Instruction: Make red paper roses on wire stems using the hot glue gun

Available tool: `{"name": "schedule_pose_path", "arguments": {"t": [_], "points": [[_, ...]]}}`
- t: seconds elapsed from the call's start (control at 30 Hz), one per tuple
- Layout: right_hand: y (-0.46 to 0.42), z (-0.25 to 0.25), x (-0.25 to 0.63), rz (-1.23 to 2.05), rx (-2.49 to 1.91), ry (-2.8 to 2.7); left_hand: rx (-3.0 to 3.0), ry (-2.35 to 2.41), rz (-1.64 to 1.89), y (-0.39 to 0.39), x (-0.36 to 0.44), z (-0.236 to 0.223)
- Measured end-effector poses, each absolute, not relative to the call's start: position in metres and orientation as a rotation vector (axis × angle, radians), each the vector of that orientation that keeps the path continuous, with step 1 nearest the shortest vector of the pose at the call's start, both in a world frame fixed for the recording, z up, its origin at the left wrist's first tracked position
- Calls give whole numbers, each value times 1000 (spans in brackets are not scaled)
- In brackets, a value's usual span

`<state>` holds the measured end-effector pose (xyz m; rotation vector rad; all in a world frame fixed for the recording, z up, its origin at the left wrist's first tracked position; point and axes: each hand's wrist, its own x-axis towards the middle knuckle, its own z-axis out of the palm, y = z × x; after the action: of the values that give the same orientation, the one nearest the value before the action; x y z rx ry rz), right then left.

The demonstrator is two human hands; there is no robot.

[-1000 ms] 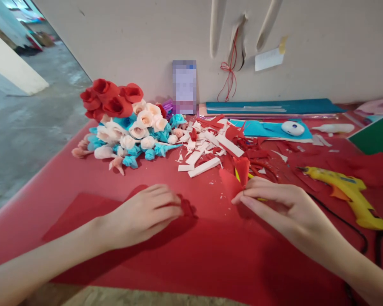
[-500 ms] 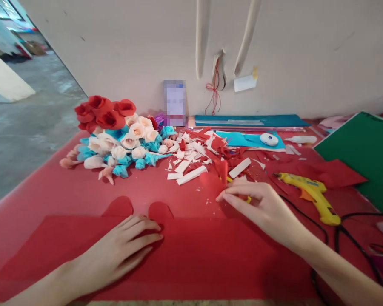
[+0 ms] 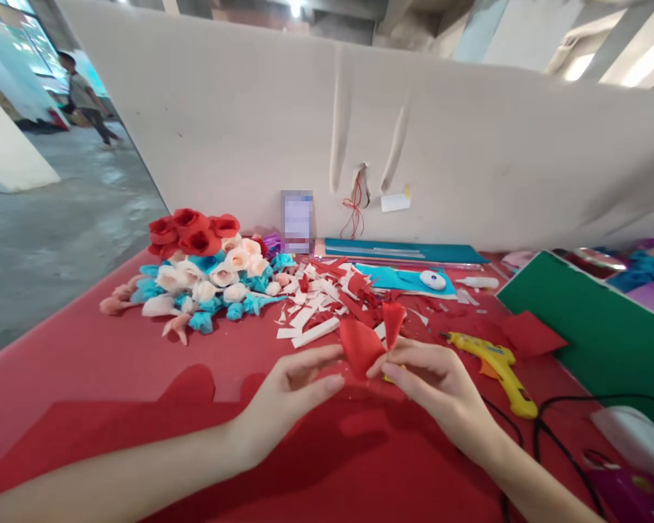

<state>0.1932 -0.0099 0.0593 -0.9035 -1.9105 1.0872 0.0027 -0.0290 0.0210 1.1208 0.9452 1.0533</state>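
A partly formed red paper flower (image 3: 362,349), with one curled piece and one broad petal, is held up over the front of the table. My right hand (image 3: 430,378) pinches its base between thumb and fingertips. Just left of the broad petal is my left hand (image 3: 297,385), thumb and fingers apart; whether a fingertip touches the petal I cannot tell. Below both hands lies a large red paper sheet (image 3: 114,436), and a loose rounded red petal (image 3: 188,383) rests at its far edge.
Finished paper flowers (image 3: 212,272) are heaped at the left, beside paper scraps (image 3: 321,301). A yellow glue gun (image 3: 495,367) with a black cable lies at the right, near a green board (image 3: 588,319). A phone (image 3: 297,221) leans on the wall. A person (image 3: 87,98) walks far left.
My left hand has lifted off the red sheet and moved right to the petal. The right hand still holds the flower. The view has tilted upward, and a person has appeared behind.
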Motion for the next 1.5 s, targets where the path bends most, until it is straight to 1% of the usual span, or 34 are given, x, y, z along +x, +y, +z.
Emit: {"name": "schedule_pose_path", "arguments": {"t": [0.23,0.33,0.47,0.67,0.83,1.23,1.5], "points": [[-11,64,197,872,-938,-1850,981,1037,1229,-13,26,49],[-12,65,193,735,-955,-1871,1012,971,1293,-5,28,57],[-14,59,189,534,-958,-1958,1092,918,1358,2,25,63],[-17,49,188,410,-956,-1995,1189,778,1349,-3,21,63],[-16,48,187,422,-943,-2024,1193,755,1330,-6,22,63],[-18,45,189,710,-910,-2077,1190,753,1315,-8,21,61],[-19,47,189,772,-927,-2074,1191,797,1261,-10,20,63]]}}
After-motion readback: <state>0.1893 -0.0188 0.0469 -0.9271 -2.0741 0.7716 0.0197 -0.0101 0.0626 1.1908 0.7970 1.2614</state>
